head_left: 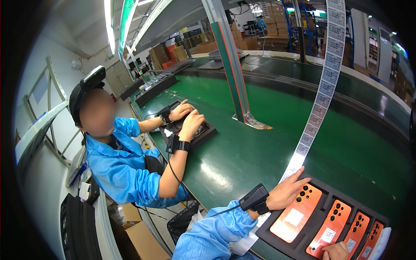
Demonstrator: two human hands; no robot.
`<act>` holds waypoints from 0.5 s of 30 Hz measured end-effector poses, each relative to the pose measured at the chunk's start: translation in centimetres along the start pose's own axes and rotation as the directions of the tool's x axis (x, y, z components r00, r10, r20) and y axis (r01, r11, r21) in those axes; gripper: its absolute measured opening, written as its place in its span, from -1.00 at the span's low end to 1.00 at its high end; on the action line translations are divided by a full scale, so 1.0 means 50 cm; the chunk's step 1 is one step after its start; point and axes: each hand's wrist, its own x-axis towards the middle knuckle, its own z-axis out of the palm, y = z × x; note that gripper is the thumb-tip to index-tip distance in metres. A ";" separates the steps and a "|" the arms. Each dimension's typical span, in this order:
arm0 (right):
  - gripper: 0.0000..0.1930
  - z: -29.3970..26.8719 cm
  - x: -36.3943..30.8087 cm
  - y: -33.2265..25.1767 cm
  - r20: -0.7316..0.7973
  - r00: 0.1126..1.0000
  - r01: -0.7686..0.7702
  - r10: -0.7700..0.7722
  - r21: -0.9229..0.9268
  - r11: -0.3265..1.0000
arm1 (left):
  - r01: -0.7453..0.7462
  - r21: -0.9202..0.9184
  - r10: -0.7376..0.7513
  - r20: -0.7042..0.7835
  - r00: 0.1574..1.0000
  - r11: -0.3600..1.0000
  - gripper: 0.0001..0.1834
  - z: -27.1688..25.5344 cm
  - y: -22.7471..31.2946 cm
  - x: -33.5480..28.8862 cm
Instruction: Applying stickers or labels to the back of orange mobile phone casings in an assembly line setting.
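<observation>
My left hand (286, 193) reaches over the left edge of a black tray (331, 189), fingers stretched out beside the camera end of an orange phone (287, 234). A long strip of printed white labels (321, 100) hangs down from above and passes behind this hand. At the lower edge, my right hand (337, 251) has its fingers bent together by the lower end of a second orange phone (337, 215); the picture's edge cuts it off, and anything between its fingertips is hidden. Several orange phones lie back up in the tray, each with a white label.
On my left a person in a blue jacket (123, 167) works with both hands over another black tray (203, 136). A metal post (229, 65) rises from the green bench (216, 173). Cardboard boxes (145, 240) stand below the bench at left.
</observation>
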 end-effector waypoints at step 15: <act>-0.91 -0.001 -0.002 -0.002 0.013 0.999 -0.035 0.035 0.007 0.999 | -0.008 0.000 0.008 -0.009 1.000 1.000 -0.53 0.000 -0.001 0.000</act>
